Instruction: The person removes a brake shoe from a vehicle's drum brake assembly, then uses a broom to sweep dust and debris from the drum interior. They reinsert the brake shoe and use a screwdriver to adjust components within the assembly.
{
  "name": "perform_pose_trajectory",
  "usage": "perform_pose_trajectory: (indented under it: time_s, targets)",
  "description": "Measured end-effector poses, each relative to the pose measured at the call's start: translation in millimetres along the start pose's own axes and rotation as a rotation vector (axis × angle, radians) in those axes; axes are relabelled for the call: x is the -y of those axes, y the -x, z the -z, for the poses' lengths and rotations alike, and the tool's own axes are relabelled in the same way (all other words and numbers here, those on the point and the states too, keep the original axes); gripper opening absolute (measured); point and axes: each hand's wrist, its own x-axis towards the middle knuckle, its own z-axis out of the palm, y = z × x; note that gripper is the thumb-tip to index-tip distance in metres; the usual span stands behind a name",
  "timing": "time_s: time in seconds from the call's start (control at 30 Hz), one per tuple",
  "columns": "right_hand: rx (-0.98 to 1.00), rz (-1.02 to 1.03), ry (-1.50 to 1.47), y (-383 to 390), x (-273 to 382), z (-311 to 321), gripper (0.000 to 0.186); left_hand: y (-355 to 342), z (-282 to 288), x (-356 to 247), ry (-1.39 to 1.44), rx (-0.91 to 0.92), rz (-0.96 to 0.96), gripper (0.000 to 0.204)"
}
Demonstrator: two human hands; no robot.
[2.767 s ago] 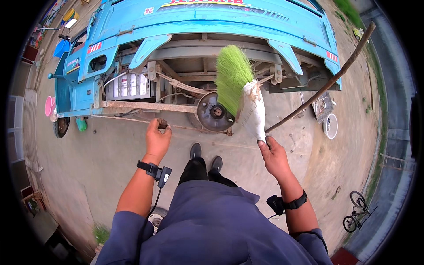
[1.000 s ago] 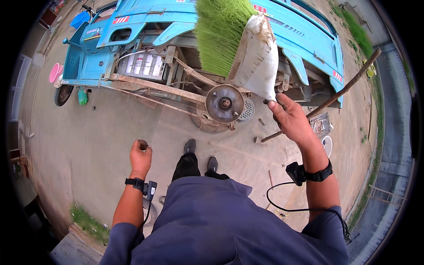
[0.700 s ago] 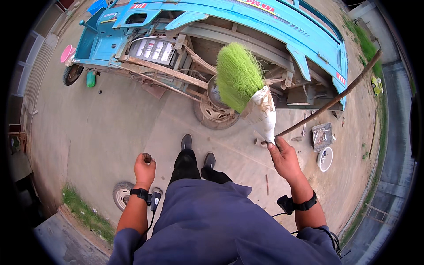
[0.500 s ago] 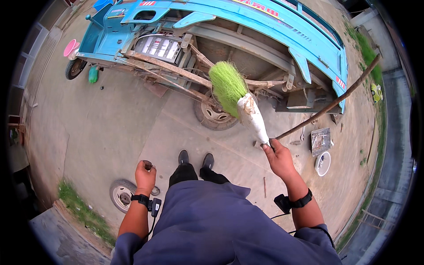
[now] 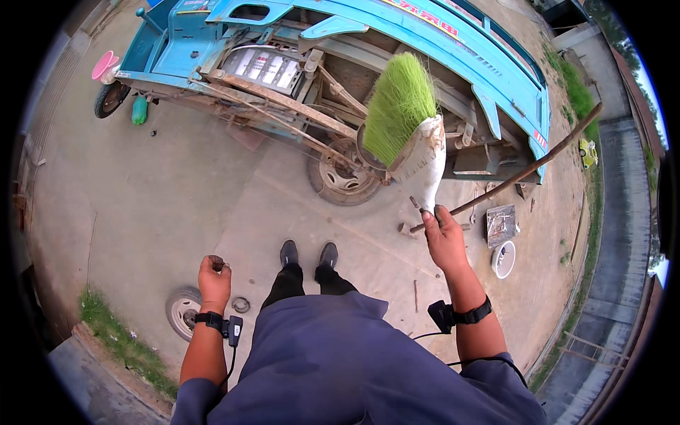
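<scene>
One green brush point(image 5: 405, 113), red-lettered blue vehicle point(image 5: 453, 54)

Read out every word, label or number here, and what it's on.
I won't repeat printed words, but here's where they are:
Blue vehicle, side panel: large red lettering.
Silver box beneath: marks too small to read.
Left wrist device: tiny label, unreadable.
Green broom in right hand: dark marks, unclear if writing.

Green brush point(image 5: 402, 106) higher & further R vs prev; loose wheel point(image 5: 181, 310) more visible vs 1st.
</scene>
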Motion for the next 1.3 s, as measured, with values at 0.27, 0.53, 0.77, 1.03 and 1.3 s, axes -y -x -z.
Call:
perform_pose_trajectory:
  time_s: [0.27,0.53,0.77,1.03,1.3]
  targets:
    - [-0.02,-0.076,0.121,-13.6,-8.7,-63.4,0.034,-8.7,10.4,15.0,0.024,0.048,-0.021,0.016]
    - [-0.06,-0.078,-0.127,31.6,-4.1,-34.7,0.03,-25.7,11.2,12.6,0.022,0.051,-0.056,0.015]
    - [-0.03,-0.04,0.006,-7.5,28.5,-84.2,0.035,-24.3,10.1,17.2,0.056,0.069,-0.063,0.015]
    - [-0.076,-0.047,-0.395,-48.9,63.9,-68.9,0.032,-25.6,18.4,12.9,0.022,0.034,-0.053,0.015]
    - [0.032,-0.159,-0.165,-16.8,-1.6,-103.7,0.037,-27.1,6.2,25.8,0.043,0.094,0.001,0.016]
